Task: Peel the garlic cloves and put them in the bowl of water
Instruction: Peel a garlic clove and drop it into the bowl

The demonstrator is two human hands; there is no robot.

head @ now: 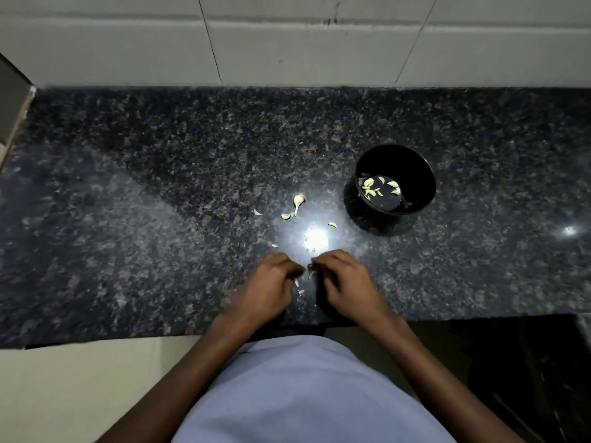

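A black bowl (412,161) of water stands on the dark granite counter (160,187), right of centre, with several pale peeled cloves (371,187) floating in it. The bare garlic stem (298,201) lies left of the bowl, with two loose cloves (286,216) (332,224) beside it. Near the counter's front edge my left hand (268,286) and my right hand (347,281) meet, fingers curled. Between their fingertips shows a small piece (309,269), a clove or its skin; I cannot tell which hand grips it. Bits of skin (297,282) lie under my hands.
A white tiled wall (287,43) backs the counter. A lamp's bright glare (316,239) sits just beyond my hands. A box-like edge (12,100) stands at the far left. My blue shirt (303,394) fills the bottom. A dark gap (527,378) lies below right.
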